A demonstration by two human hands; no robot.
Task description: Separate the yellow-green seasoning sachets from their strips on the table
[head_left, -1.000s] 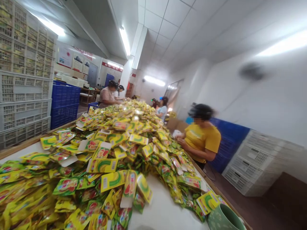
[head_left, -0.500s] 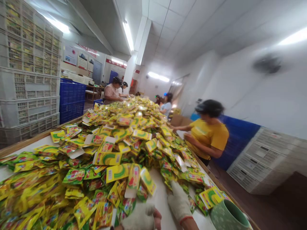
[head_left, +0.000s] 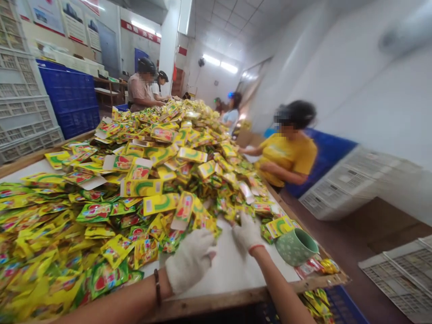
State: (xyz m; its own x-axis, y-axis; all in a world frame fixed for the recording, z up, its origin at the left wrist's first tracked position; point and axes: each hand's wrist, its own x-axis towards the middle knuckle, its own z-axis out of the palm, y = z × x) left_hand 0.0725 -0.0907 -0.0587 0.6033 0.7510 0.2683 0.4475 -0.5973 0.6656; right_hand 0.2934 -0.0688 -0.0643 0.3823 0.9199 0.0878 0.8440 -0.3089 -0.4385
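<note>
A large heap of yellow and green snack packets [head_left: 104,211] and small yellow printed boxes [head_left: 141,187] covers the table [head_left: 232,274]. My left hand [head_left: 191,258], in a white knitted glove, is at the near edge of the heap with its fingers curled inward. Just beyond it lie a tilted yellow box [head_left: 183,210] and some packets; anything inside its fingers is hidden. My right hand [head_left: 248,231], gloved too, reaches to the packets along the heap's right part. Its fingertips are blurred among them. Bare white tabletop shows between both hands.
A green speckled mug [head_left: 297,246] lies tipped near the right table corner, beside small wrapped pieces [head_left: 308,266]. A blue crate [head_left: 344,306] with packets sits below that edge. A co-worker in yellow [head_left: 286,153] works at the right side. White crates [head_left: 340,180] stand behind.
The view has tilted down, showing more of my forearms and the near table edge. My right hand has reached up to the packets. My left hand has moved nearer the boxes.
</note>
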